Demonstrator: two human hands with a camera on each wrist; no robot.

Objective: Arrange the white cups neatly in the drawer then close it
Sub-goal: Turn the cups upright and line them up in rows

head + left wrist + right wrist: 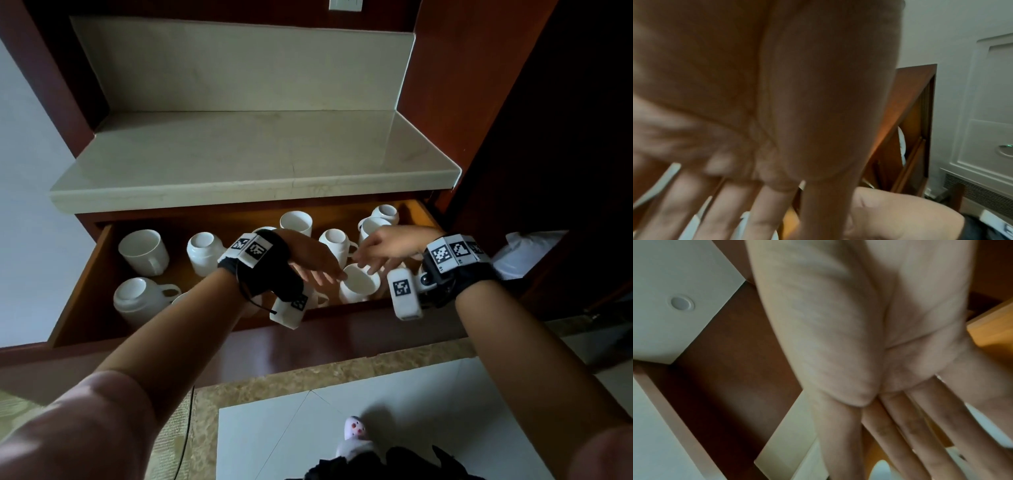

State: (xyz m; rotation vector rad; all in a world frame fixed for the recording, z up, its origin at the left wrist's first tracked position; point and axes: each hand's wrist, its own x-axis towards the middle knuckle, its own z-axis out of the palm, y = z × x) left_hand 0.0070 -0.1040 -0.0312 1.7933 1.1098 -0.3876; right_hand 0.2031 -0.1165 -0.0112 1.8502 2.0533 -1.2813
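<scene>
Several white cups lie scattered in the open wooden drawer (85, 274), some on their sides, some upside down. One upright cup (359, 286) stands near the drawer's front, between my two hands. My left hand (318, 270) reaches over it from the left with straight fingers that hold nothing. From the right, my right hand (376, 255) stretches spread fingers out just above the cup's rim. In the left wrist view the left palm and straight fingers (719, 207) fill the picture. Straight fingers (900, 431) also show in the right wrist view.
A pale stone counter (260, 161) overhangs the back of the drawer. Dark wood panels stand on both sides. More cups sit at the left (145, 251) and the back right (385, 214) of the drawer. Tiled floor lies below.
</scene>
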